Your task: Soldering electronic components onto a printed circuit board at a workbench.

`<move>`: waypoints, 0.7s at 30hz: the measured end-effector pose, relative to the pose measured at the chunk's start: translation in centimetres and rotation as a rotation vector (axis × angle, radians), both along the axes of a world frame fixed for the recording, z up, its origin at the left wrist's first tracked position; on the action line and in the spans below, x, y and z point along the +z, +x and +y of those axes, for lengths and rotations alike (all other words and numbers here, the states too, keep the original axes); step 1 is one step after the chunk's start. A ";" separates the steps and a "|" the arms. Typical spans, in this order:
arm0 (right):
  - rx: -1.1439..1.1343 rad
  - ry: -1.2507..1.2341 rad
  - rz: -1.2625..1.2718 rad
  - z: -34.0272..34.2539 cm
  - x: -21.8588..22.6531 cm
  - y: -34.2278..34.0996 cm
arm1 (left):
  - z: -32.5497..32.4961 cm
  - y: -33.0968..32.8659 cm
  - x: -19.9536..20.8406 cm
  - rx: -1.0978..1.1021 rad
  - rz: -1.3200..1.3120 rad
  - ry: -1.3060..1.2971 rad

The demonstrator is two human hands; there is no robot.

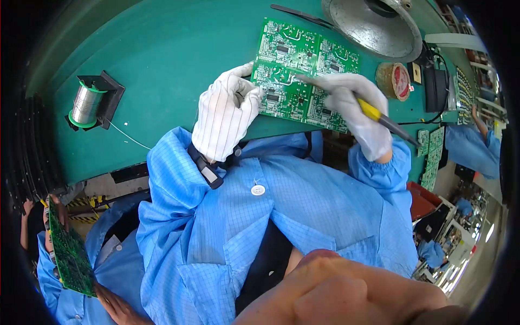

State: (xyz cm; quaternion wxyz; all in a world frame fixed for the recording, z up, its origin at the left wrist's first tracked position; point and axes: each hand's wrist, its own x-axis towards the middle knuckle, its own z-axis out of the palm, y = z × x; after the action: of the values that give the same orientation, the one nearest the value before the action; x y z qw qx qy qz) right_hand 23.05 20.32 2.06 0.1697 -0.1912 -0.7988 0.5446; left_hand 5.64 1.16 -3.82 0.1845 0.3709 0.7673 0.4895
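In the white glove of my right hand is a soldering iron with a yellow grip, held like a pen. Its tip reaches the middle of a green circuit board panel, near a white-outlined area. My left hand, in a striped white glove, is at the panel's left edge with thumb and fingers pinched together. A thin strand of solder wire runs from a spool toward my left sleeve and seems to end in that pinch; the fingers mostly hide it.
Black tweezers and a metal lamp shade are beyond the panel. A tape roll lies to the right, with smaller green boards past it. At lower left, another person holds a large green board beside the green bench.
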 end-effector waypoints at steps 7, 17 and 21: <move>-0.629 0.434 0.207 5.2 -4.0 8.5 | -0.3 -2.0 0.9 -0.171 -0.098 -0.072; -0.196 -0.011 0.046 -0.1 -0.7 5.0 | 1.0 -4.5 5.5 -0.336 -0.445 -0.273; 0.017 -0.278 0.108 -1.5 -1.5 0.2 | 0.7 -3.7 4.8 -0.354 -0.441 -0.058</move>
State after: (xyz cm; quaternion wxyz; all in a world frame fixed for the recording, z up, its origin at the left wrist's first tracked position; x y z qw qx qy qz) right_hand 23.24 18.80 0.56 0.1796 -0.1768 -0.7069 0.6609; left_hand 1.89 1.88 1.02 0.4400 0.3781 0.6458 0.4963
